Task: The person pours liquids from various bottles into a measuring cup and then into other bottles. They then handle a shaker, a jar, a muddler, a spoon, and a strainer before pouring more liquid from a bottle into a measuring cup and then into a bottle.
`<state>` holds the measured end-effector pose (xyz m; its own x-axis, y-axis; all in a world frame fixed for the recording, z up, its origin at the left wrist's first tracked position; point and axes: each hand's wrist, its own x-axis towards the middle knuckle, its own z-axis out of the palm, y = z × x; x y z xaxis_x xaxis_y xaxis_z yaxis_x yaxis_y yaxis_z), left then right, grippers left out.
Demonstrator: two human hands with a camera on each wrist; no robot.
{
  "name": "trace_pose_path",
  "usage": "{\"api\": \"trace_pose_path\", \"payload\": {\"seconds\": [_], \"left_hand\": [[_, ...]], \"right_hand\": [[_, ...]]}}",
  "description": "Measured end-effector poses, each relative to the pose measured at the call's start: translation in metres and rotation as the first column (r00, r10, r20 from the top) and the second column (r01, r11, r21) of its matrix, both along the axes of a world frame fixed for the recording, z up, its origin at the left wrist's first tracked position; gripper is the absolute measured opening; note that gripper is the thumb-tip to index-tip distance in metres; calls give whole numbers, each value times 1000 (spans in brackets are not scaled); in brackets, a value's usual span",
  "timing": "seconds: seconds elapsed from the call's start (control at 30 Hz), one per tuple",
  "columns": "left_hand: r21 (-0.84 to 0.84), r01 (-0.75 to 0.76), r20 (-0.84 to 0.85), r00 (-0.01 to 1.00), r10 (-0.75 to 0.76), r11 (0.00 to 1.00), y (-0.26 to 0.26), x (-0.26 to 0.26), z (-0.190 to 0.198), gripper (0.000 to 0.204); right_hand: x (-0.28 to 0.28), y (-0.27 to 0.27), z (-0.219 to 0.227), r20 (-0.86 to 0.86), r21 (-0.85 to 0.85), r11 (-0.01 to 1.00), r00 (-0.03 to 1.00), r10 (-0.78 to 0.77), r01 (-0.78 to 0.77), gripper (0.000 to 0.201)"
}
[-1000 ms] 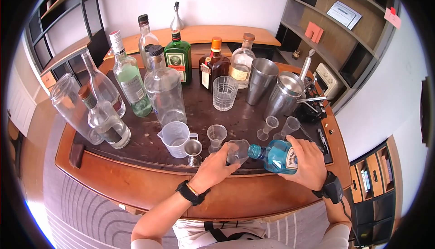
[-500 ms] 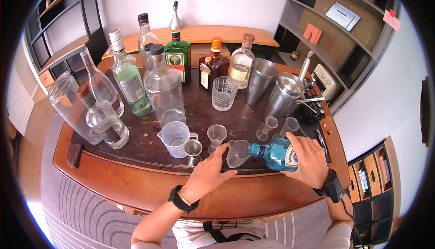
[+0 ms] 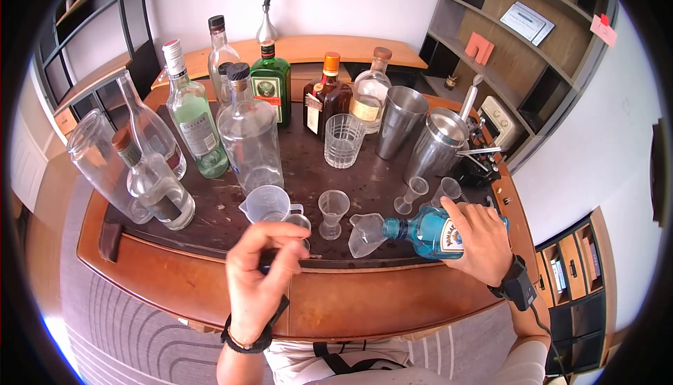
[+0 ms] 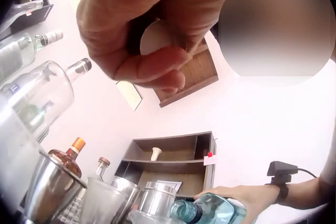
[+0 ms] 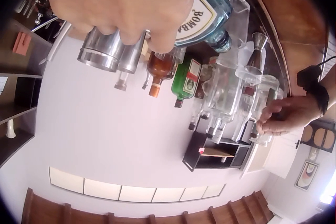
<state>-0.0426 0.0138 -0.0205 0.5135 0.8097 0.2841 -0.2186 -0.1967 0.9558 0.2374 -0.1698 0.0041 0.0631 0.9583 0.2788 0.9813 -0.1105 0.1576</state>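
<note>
My right hand [image 3: 480, 241] grips a blue glass gin bottle [image 3: 427, 234], tipped nearly level with its neck pointing left. The bottle's mouth is right at the rim of a small clear faceted glass [image 3: 366, 236] near the table's front edge. My left hand [image 3: 259, 273] is raised over the front edge, left of that glass, with fingers curled. In the left wrist view, a small round bottle cap [image 4: 156, 39] with a pale face shows inside those fingers. Just behind the left hand stand a measuring jug [image 3: 266, 204] and a metal jigger [image 3: 300, 221], partly hidden by the fingers.
A clear jigger-shaped glass [image 3: 333, 213] stands left of the faceted glass. Several bottles crowd the left and back, among them a green one [image 3: 271, 80]. A cut-glass tumbler [image 3: 343, 140], metal shakers [image 3: 401, 122] and two small stemmed glasses [image 3: 412, 194] stand farther back and right.
My left hand has let go of the faceted glass and moved left and toward my body, its fingers curling. My right hand keeps the bottle tipped at the glass, almost unmoved.
</note>
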Motion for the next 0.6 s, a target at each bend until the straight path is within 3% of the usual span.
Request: {"api": "trace_pose_path", "payload": {"seconds": [0.13,0.27,0.6], "left_hand": [[71,-288,236,935,264,955,14,4,-5,11],[-57,-444,435,795,423,894,34,13,-10,12],[-196,-326,478,792,380,925,52,6,-24,15]], "right_hand": [[-2,0,4,6,-12,1000,1000,-4,4,107],[-3,0,7,16,-21,1000,1000,-16,16,106],[-7,4,14,70,-57,998,997,-22,26,105]]}}
